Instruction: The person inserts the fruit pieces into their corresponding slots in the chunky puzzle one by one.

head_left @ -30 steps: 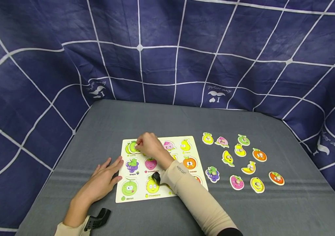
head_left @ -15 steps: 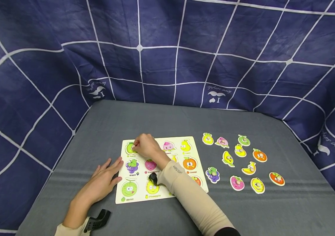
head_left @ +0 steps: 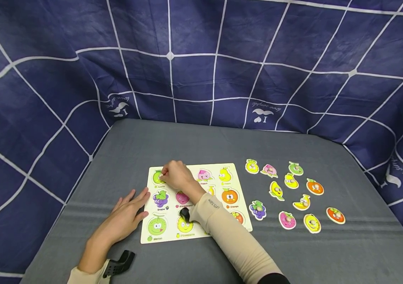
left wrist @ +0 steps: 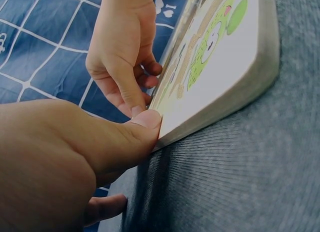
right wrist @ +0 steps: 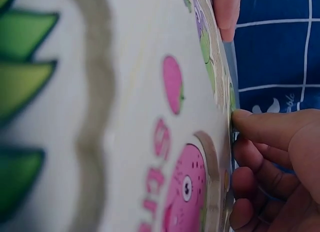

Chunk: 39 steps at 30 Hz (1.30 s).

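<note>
A cream fruit puzzle board (head_left: 170, 211) lies on the table, with printed fruits and their names. At its upper left corner my right hand (head_left: 177, 175) pinches a green apple puzzle piece (head_left: 157, 177), which lies over the apple picture; the fingers partly cover it. In the right wrist view the thumb and fingertips of the right hand (right wrist: 285, 157) meet low at the board's surface. My left hand (head_left: 125, 215) rests along the left edge with fingers spread. Its thumb (left wrist: 145, 123) touches the board's edge in the left wrist view.
Several loose fruit pieces with knobs lie right of the board, including a grape piece (head_left: 258, 210), a banana piece (head_left: 302, 202) and an orange piece (head_left: 315, 187). A grey cloth (head_left: 201, 146) covers the table. Blue checked curtains (head_left: 194, 75) hang behind and at both sides.
The right hand has moved slightly left, bringing the green apple piece over the apple picture. Over the last half second the hands look still, while the head view has shifted a little.
</note>
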Available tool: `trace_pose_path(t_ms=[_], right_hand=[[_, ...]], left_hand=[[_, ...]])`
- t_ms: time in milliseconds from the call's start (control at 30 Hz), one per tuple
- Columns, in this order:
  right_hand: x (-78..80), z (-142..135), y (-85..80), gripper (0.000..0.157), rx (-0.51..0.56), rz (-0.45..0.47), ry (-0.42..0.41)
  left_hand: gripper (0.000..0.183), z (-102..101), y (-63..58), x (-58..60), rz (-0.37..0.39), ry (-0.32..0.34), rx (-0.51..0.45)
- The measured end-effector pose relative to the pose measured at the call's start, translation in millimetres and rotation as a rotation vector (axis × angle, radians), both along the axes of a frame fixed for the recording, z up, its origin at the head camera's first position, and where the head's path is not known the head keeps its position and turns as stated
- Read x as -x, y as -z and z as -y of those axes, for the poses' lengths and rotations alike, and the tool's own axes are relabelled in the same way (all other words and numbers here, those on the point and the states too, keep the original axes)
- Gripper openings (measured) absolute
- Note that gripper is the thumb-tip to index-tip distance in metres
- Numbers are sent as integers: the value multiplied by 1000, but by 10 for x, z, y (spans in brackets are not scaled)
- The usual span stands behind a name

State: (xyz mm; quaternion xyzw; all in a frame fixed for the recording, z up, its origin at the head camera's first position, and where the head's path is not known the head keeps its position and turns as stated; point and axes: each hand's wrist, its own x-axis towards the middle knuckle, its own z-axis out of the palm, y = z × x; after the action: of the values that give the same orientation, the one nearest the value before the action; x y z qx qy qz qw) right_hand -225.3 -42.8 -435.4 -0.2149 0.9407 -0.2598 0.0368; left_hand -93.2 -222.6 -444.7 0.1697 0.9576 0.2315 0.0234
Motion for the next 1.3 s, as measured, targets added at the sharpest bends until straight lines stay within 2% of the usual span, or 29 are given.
trace_pose_path(t_ms=[400, 833, 1100, 1200, 1300], right_hand=[[-21, -10, -18, 14, -37, -22, 17], [-63, -63, -34, 10, -43, 11, 47], [-144, -203, -58, 33, 17, -21, 23], [-169, -253, -64, 31, 31, -32, 26], [-186, -292, -72, 21, 46, -30, 32]], left_hand=[[56, -22, -10, 8, 0, 2, 2], [55, -21, -3, 6, -18, 7, -1], [55, -20, -7, 5, -18, 2, 1], [55, -19, -7, 0, -10, -3, -2], [55, -18, -7, -4, -6, -7, -6]])
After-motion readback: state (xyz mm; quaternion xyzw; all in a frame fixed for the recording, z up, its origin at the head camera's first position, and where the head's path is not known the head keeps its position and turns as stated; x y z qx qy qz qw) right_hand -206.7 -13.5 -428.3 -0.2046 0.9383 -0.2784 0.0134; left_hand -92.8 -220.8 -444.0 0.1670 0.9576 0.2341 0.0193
